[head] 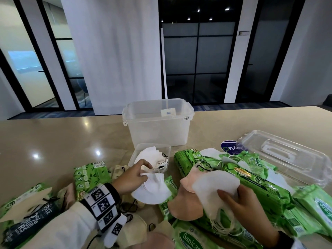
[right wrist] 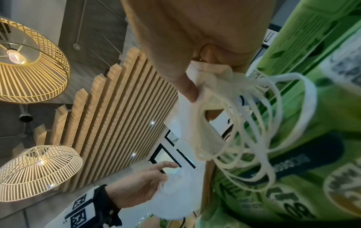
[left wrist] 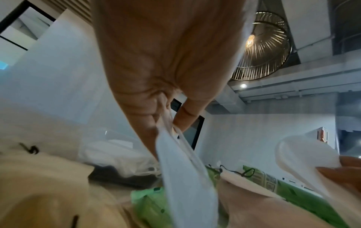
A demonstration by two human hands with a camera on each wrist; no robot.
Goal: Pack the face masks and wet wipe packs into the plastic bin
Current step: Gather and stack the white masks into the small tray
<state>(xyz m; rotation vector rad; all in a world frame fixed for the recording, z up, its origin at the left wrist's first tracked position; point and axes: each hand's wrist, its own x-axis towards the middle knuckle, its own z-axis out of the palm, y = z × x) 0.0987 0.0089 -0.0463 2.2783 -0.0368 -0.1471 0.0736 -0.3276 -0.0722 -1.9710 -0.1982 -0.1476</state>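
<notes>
My left hand pinches the edge of a white face mask that hangs over the table; the left wrist view shows this mask dangling from my fingers. My right hand grips a bunch of white and peach masks, their ear loops hanging down. A small clear tub in front of me holds more masks. The large clear plastic bin stands behind it, open. Green wet wipe packs lie scattered across the table.
The bin's clear lid lies upside down at the right. More wipe packs and beige masks lie at the left and near the front edge. A dark pack sits at the far left. The beige table stretches left.
</notes>
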